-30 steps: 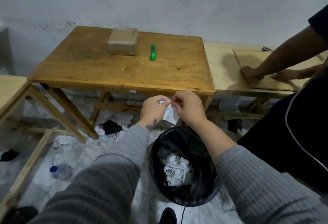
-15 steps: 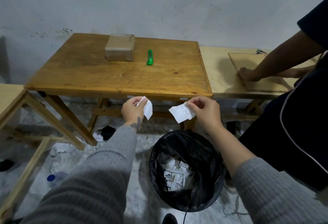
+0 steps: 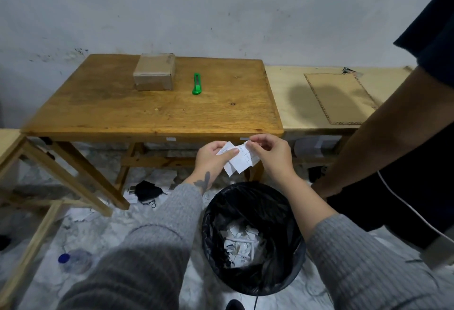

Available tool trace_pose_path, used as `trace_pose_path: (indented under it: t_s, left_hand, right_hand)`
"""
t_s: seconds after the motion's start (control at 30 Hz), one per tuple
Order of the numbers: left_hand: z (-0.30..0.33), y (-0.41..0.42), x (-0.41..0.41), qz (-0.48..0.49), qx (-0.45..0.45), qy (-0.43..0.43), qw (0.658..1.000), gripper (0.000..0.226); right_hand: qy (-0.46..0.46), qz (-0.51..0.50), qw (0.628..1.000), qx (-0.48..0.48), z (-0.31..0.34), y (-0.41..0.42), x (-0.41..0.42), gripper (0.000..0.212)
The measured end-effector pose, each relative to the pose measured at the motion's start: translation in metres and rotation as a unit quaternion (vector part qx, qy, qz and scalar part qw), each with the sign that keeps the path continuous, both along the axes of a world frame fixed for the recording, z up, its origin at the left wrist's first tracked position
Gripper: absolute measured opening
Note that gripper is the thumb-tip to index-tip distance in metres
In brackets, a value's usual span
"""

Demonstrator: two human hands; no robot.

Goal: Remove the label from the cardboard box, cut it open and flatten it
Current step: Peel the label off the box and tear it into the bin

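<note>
Torn label pieces (image 3: 239, 159), apart half a second ago, now brought together and overlapped above bin (image 3: 297, 241). Left hand (image 3: 215, 156) and right hand (image 3: 270, 153) each pinch-closed on paper. Reads as stacking for another tear or drop. Label step near done. Cardboard box (image 3: 154, 72) sealed, untouched on bench (image 3: 122, 113), green cutter (image 3: 197, 84) just beside. Bin holds white scraps, probably earlier label bits.
</note>
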State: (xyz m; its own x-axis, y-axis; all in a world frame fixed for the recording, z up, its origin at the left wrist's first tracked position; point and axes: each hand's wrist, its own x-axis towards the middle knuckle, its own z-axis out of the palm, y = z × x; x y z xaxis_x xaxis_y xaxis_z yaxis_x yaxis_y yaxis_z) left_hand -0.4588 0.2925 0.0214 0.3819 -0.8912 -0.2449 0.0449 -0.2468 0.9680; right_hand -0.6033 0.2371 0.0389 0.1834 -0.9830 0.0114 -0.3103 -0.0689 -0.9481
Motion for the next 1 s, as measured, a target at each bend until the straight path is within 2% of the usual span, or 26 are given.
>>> trace_pose_path:
  t_s: [0.1,0.17,0.3,0.37,0.43,0.53,0.67,0.73,0.8,0.9,1.0]
  left_hand:
    - [0.001,0.001,0.002,-0.012,-0.004,0.005,1.0,0.015]
    - [0.0,0.001,0.002,-0.021,-0.007,-0.009,1.0,0.011]
    - [-0.005,0.002,0.001,-0.022,-0.014,-0.073,0.997,0.009]
    - [-0.005,0.003,0.001,-0.035,-0.025,-0.094,0.995,0.008]
    - [-0.004,0.004,0.001,-0.039,-0.033,-0.099,0.994,0.007]
    - [-0.003,0.003,0.004,-0.04,-0.042,-0.095,0.994,0.005]
    - [0.001,0.001,0.003,-0.003,-0.04,-0.053,0.998,0.015]
    - [0.002,-0.001,0.002,0.0,-0.039,-0.045,0.998,0.017]
    - [0.003,-0.003,0.001,-0.005,-0.044,-0.045,0.998,0.021]
    - [0.005,-0.006,0.002,-0.013,-0.048,-0.055,0.997,0.023]
    - [0.007,-0.007,0.002,-0.023,-0.045,-0.063,0.997,0.022]
  right_hand:
    - [-0.007,0.003,0.999,0.043,0.0,0.0,-0.002,0.006]
    - [0.033,0.021,0.998,0.043,-0.001,-0.001,-0.004,0.008]
    - [0.129,0.085,0.988,-0.025,-0.001,0.0,-0.002,0.019]
    - [0.199,0.1,0.972,-0.073,0.001,-0.001,0.0,0.013]
    - [0.231,0.095,0.964,-0.09,0.003,-0.003,0.0,0.008]
    - [0.222,0.064,0.968,-0.098,0.002,-0.003,-0.001,0.005]
    - [0.162,0.007,0.983,-0.091,-0.001,0.005,0.001,0.018]
    - [0.13,0.0,0.989,-0.067,-0.003,0.006,0.002,0.009]
    - [0.097,0.005,0.994,-0.047,-0.002,0.006,0.002,0.01]
    - [0.067,0.033,0.997,-0.016,0.004,0.002,0.002,0.026]
    - [0.069,0.075,0.995,0.019,0.009,-0.004,0.002,0.025]
